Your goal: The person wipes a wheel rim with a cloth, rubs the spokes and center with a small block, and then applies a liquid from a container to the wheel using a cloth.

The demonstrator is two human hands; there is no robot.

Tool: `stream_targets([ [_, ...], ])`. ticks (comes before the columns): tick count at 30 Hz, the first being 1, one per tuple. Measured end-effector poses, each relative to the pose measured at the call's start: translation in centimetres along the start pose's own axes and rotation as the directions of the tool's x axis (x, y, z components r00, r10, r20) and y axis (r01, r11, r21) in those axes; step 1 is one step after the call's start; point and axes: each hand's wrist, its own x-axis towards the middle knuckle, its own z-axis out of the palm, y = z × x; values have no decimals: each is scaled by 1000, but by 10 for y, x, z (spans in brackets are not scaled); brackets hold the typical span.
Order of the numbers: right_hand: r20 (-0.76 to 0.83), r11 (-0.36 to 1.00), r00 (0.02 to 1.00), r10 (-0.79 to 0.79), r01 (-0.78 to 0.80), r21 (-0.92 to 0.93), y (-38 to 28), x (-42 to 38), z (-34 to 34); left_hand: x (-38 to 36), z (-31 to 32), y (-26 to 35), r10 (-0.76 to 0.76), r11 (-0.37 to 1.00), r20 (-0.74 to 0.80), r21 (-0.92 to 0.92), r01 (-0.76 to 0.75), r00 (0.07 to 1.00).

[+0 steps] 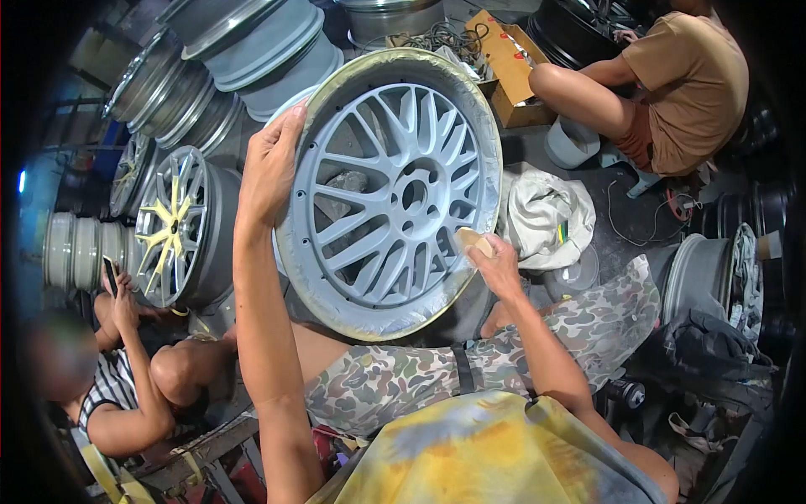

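Observation:
A large multi-spoke wheel rim [361, 231] in grey primer stands tilted in front of me, its outer lip covered in yellowish masking. My left hand [275, 155] grips the rim's upper left edge, fingers closed on it. On the lower right, my right hand [497, 265] holds a small tan sanding piece [476, 243] against the spoke ends near the rim's edge. A crumpled whitish cloth [546, 214] lies just right of the rim.
Stacked rims [269, 50] stand at the upper left, near a yellow-taped rim [175, 225]. One person [693, 84] sits at the upper right by a cardboard box [508, 71]; another person [126, 386] sits at the lower left holding a phone. A grey bucket [573, 143] stands behind the cloth.

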Motion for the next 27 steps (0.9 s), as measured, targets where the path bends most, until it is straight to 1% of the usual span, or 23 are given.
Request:
stream_targets([
  [2,-186,995,978,-100,98,-20,13,2,8,-1,0,1,-12,1000,-3,-17,12,1000],
  [3,-187,995,977,-99,97,-18,24,5,12,-2,0,2,-24,999,-5,-35,23,1000],
  [5,-309,986,949,-59,103,129,47,12,18,-1,-1,3,-29,999,-2,-24,29,1000],
  [6,-311,986,949,-57,102,131,41,10,17,-1,-2,3,-35,999,-2,-14,35,999],
  [8,-269,972,962,42,23,236,8,0,9,0,-3,3,-19,1000,4,7,19,1000],
  [9,-266,972,963,42,22,236,-3,-1,3,0,-5,2,-6,1000,6,27,5,1000],
  [10,-260,980,945,-198,199,-24,-14,-1,-2,0,-6,0,-10,1000,1,28,10,1000],
  [11,-191,889,885,-424,366,-275,-25,2,-7,1,-6,-3,10,1000,6,23,-10,1000],
  [12,-185,889,887,-422,366,-274,-37,3,-9,1,-7,-4,30,999,12,18,-30,999],
  [14,-91,821,841,-533,488,-297,-61,10,-6,0,-5,-5,21,1000,8,13,-21,1000],
  [15,-90,820,841,-534,489,-298,-67,15,-3,0,-4,-4,16,1000,8,6,-16,1000],
  [17,121,562,707,-697,643,-521,-76,22,2,0,-2,-2,15,1000,12,-6,-15,1000],
  [18,199,491,708,-678,637,-594,-71,25,8,-1,-2,-2,13,1000,16,-18,-13,1000],
  [19,202,487,706,-679,639,-596,-60,28,15,-1,-2,-1,14,1000,13,-21,-14,1000],
  [20,225,436,629,-744,712,-550,-48,33,22,-1,-2,-1,19,999,32,-28,-18,999],
  [21,245,378,545,-802,780,-499,-53,33,24,-1,-3,-1,21,999,47,-35,-20,999],
  [22,203,449,560,-803,793,-411,-57,29,31,-2,-3,-1,16,999,37,-38,-15,999],
  [23,211,449,560,-801,795,-408,-60,21,39,-3,-1,0,10,1000,33,-20,-9,999],
  [24,150,661,700,-698,710,-242,-77,11,45,-2,0,2,9,1000,31,-1,-9,999],
  [25,122,821,820,-560,569,-56,-93,5,51,-1,1,4,8,1000,29,0,-8,1000],
  [26,70,841,838,-540,541,8,-105,7,55,-2,2,4,24,1000,16,15,-24,1000],
  [27,72,844,841,-536,537,12,-105,7,56,-3,2,4,39,999,6,31,-39,999],
])
